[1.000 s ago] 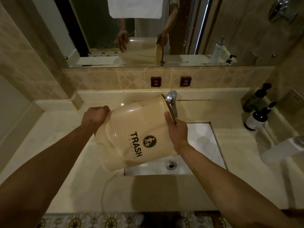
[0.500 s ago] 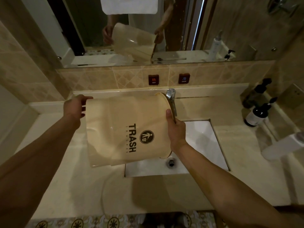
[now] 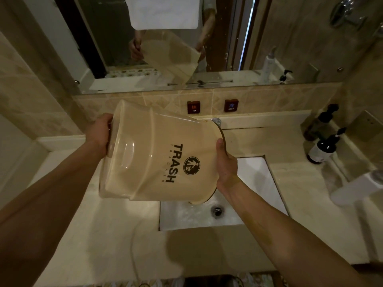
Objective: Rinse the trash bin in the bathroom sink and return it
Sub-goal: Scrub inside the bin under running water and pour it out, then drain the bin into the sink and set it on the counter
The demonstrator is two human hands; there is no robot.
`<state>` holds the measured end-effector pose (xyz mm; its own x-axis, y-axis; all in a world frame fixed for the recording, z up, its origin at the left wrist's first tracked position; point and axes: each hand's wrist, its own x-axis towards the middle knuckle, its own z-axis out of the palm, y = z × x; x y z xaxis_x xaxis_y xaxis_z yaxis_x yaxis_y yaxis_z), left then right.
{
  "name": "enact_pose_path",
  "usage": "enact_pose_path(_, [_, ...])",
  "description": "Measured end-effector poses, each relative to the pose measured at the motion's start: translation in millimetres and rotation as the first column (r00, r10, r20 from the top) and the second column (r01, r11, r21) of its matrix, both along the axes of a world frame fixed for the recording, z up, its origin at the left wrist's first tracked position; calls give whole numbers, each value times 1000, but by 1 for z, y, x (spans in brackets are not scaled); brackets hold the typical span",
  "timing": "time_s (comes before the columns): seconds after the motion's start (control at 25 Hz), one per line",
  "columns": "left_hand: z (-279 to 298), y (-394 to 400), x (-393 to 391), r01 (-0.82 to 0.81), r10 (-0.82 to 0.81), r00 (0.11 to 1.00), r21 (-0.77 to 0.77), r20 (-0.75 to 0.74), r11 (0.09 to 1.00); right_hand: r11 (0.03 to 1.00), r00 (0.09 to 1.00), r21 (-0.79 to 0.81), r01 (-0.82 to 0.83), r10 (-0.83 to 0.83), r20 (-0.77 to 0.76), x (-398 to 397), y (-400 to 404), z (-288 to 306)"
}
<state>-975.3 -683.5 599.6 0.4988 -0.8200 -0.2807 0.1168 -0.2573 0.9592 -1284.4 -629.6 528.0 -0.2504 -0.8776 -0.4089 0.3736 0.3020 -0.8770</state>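
Observation:
A beige plastic trash bin [image 3: 157, 158] printed "TRASH" lies tipped on its side above the white sink basin [image 3: 255, 175], its base raised to the left and its open rim angled down to the right. My left hand [image 3: 99, 135] grips the base. My right hand [image 3: 226, 164] holds the rim, thumb on the outside. The chrome faucet [image 3: 216, 121] peeks out just behind the rim. The drain [image 3: 217, 210] lies below the rim's low edge. I cannot see inside the bin.
A beige stone counter [image 3: 103, 235] surrounds the basin. Two dark pump bottles [image 3: 323, 148] stand at the right, with a white object [image 3: 356, 187] in front of them. Red hot and cold tags [image 3: 193, 107] sit on the tiled backsplash under a mirror [image 3: 186, 44].
The bin's base has been lifted higher by my left hand, so the opening tilts further down toward the basin. My right hand stays on the rim.

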Motion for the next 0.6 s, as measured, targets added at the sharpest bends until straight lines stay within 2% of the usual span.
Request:
enact_pose_path(0.2, [-4,0,0,23,-23,999,-9,46,1000,1000,1000,4,1,-1,-23,-1,2,3])
enact_pose_path(0.36, [-11,4,6,69,-69,997,-11,21,998,994,993,-101,-41,30,-114,-6,-3,13])
enact_pose_path(0.48, [-17,12,18,244,-249,968,94,38,965,956,924,-237,-173,74,-376,-13,-11,28])
enact_pose_path(0.52, [-16,15,19,312,-321,946,140,47,940,940,867,-264,-218,63,-495,-13,-14,33])
enact_pose_path(0.6, [-7,19,12,389,-408,910,192,70,901,905,693,-266,-332,43,-719,-11,-19,44])
